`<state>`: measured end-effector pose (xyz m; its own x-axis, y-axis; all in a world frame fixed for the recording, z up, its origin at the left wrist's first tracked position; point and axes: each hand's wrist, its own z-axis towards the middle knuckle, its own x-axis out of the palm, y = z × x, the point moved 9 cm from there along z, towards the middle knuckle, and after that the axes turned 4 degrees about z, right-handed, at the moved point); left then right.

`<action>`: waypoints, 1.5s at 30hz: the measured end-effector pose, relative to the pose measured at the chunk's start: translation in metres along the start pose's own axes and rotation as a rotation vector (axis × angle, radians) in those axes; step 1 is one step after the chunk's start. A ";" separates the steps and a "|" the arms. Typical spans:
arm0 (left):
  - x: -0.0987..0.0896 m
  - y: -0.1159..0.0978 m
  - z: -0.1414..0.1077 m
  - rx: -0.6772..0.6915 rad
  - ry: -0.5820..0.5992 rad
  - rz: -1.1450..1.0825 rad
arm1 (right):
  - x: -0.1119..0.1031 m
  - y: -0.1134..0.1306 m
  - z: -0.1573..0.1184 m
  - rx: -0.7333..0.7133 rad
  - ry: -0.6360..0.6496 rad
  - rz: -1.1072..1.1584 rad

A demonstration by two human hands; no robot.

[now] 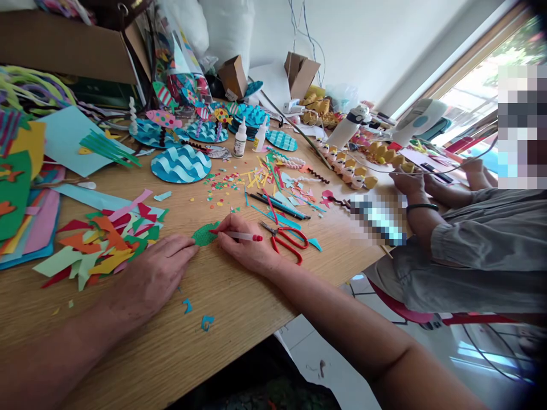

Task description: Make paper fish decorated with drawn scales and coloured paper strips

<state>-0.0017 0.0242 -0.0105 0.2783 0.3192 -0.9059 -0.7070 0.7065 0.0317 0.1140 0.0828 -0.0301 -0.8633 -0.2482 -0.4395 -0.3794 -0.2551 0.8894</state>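
Note:
A small green paper cutout (pixel 204 234) lies on the wooden table between my hands. My right hand (pixel 245 250) grips a red pen (pixel 243 235) with a clear barrel, its tip down at the cutout's right part. My left hand (pixel 156 276) lies flat, fingers stretched out, with the fingertips at the cutout's left edge. Red-handled scissors (pixel 287 236) rest with their blades partly open, just right of my right hand. Beyond my left hand is a heap of coloured paper scraps (pixel 109 236). Two blue paper bits (pixel 207 323) lie nearer to me.
Behind are a blue wavy paper disc (pixel 181 165), two white glue bottles (pixel 240 139) and paper fish (pixel 163 118) on stands. Black pens (pixel 280 206) and paper strips lie past the scissors. A co-worker's hands (pixel 408 181) work at the right, near yellow egg-carton pieces (pixel 344 165).

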 end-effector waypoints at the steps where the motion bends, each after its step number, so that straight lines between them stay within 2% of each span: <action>1: 0.001 0.000 -0.001 -0.003 0.003 -0.004 | 0.000 0.000 0.000 0.002 -0.002 -0.001; 12: 0.000 0.000 0.000 -0.010 0.018 0.004 | -0.003 -0.001 -0.002 0.015 -0.023 -0.006; 19: 0.003 0.003 0.000 -0.043 0.050 -0.016 | -0.003 -0.001 0.000 -0.025 -0.042 0.108; 30: 0.006 0.007 -0.001 -0.090 0.049 -0.054 | 0.000 -0.001 0.000 0.024 -0.001 0.016; 45: 0.005 0.005 -0.001 -0.064 0.071 -0.042 | -0.002 0.002 -0.002 -0.001 -0.010 -0.022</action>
<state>-0.0044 0.0291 -0.0153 0.2635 0.2425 -0.9337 -0.7361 0.6761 -0.0321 0.1155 0.0813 -0.0274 -0.8578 -0.2333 -0.4581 -0.3982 -0.2619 0.8791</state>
